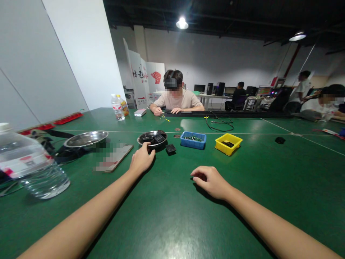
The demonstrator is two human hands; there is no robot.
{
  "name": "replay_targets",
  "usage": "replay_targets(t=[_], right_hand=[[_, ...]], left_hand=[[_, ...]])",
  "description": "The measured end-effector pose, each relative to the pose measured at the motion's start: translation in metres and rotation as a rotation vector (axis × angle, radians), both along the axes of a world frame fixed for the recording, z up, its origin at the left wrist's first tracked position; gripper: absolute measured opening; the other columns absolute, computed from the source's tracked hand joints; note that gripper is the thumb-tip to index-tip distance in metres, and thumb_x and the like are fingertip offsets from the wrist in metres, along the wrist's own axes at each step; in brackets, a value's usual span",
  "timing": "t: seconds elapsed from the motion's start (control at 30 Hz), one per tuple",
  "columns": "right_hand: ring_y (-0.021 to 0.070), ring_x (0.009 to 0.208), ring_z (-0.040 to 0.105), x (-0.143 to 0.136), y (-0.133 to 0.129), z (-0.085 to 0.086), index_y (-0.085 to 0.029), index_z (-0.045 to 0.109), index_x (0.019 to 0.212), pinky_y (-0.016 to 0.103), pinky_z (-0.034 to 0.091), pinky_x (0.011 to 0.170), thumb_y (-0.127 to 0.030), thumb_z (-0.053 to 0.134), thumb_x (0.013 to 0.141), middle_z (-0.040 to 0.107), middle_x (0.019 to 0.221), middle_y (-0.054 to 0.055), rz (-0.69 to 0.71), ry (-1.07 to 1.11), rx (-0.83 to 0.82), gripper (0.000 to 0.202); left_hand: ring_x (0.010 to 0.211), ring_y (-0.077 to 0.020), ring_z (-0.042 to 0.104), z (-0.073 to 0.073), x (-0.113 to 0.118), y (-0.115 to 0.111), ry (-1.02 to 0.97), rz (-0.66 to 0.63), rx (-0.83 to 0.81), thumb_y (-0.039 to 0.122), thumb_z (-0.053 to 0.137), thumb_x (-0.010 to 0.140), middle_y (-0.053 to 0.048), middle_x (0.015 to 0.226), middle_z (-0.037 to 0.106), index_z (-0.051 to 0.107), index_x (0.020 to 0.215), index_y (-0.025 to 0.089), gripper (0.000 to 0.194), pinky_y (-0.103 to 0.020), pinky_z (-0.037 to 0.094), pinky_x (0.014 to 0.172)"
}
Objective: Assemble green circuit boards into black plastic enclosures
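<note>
My left hand [142,157] reaches to the near rim of a round metal bowl [139,141], index finger at the rim and thumb apart from it. I see nothing held in it. Several black square plastic parts [159,138] lie heaped in the bowl. One more black square part [170,149] lies on the table just right of the bowl. My right hand [211,181] rests on the table with loosely curled fingers and a gap to the thumb, holding nothing visible. Beyond it stand a blue tray [193,144] of small green circuit boards and a yellow tray [228,147] with small dark pieces.
On the green table [172,216] at left are a large water bottle [32,165], a shallow metal dish [86,139] and a flat phone-like slab [118,158]. A black cable [219,126] lies farther back. Across the table sits a person [179,99] at a long black bar.
</note>
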State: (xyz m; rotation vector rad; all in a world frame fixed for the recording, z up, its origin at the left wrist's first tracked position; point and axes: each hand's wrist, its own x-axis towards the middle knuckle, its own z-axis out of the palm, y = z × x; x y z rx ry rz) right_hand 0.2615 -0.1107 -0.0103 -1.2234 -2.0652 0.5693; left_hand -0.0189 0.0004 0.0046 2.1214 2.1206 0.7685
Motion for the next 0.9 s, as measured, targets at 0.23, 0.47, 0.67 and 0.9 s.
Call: replay_targets(t=[0.23, 0.47, 0.67, 0.9], right_hand=[[0.0146, 0.068, 0.059, 0.001, 0.0, -0.001, -0.017, 0.072, 0.09, 0.026, 0.043, 0.065, -0.018, 0.062, 0.084, 0.071, 0.079, 0.004, 0.004, -0.008, 0.001, 0.012], [0.0143, 0.066, 0.059, 0.001, -0.001, 0.0, -0.016, 0.07, 0.093, 0.026, 0.043, 0.063, -0.018, 0.061, 0.084, 0.069, 0.078, 0.003, 0.007, 0.025, -0.022, 0.013], [0.0143, 0.065, 0.06, 0.001, 0.0, -0.002, -0.017, 0.066, 0.104, 0.027, 0.046, 0.064, -0.02, 0.058, 0.086, 0.068, 0.078, 0.002, -0.006, 0.061, 0.01, 0.02], [0.0195, 0.083, 0.063, 0.011, 0.006, 0.0, -0.02, 0.059, 0.117, 0.033, 0.052, 0.072, -0.024, 0.057, 0.086, 0.067, 0.098, 0.007, -0.25, 0.178, 0.306, 0.031]], left_hand=[[0.109, -0.0349, 0.067, -0.001, -0.014, 0.01, 0.055, 0.033, -0.027, 0.043, 0.052, 0.091, -0.019, 0.116, 0.07, 0.051, 0.123, 0.016, 0.042, -0.043, 0.052, 0.092], [0.105, -0.0341, 0.069, 0.0, -0.022, 0.013, 0.014, 0.07, -0.024, 0.043, 0.054, 0.09, -0.017, 0.112, 0.072, 0.053, 0.111, 0.018, 0.033, -0.041, 0.053, 0.087], [0.102, -0.0334, 0.068, 0.004, -0.014, 0.003, -0.018, 0.014, 0.111, 0.041, 0.055, 0.089, -0.015, 0.106, 0.072, 0.054, 0.107, 0.019, 0.028, -0.041, 0.052, 0.085], [0.092, -0.028, 0.065, -0.003, 0.001, -0.008, -0.035, -0.348, 0.321, 0.036, 0.053, 0.085, -0.01, 0.096, 0.067, 0.052, 0.097, 0.02, 0.02, -0.041, 0.051, 0.082]])
